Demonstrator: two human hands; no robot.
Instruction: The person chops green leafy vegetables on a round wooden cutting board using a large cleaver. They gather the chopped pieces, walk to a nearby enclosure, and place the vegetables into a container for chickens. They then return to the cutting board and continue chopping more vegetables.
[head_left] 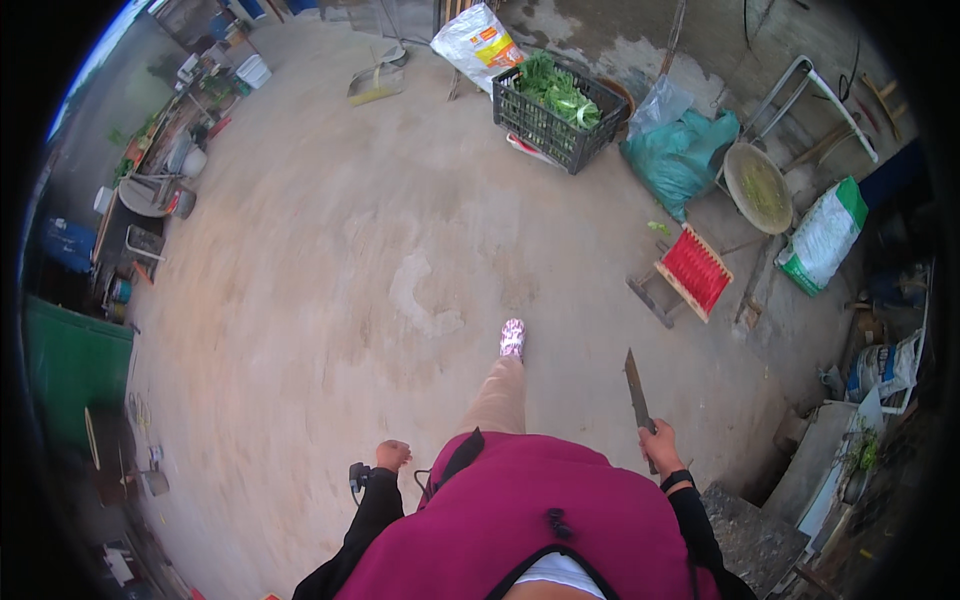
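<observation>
My right hand (656, 446) grips the handle of a long, dark-bladed knife (637, 390), its tip pointing forward at my right side. My left hand (392, 455) hangs at my left side with its fingers curled and nothing visible in them; a small black device (359, 478) sits at that wrist. Between my hands are my maroon garment (520, 490) and one stepping leg in a patterned clog (512, 338). The nearest thing ahead of the knife is a red-seated stool (693, 270) on the concrete floor (300, 260).
A black crate of leafy greens (558, 115), a white sack (475, 50), a teal bag (670, 165), a round tray (757, 188) and a green-white sack (823, 235) line the back right. A cluttered bench (150, 150), green panel (75, 360) and dustpan (375, 88) are leftward and behind.
</observation>
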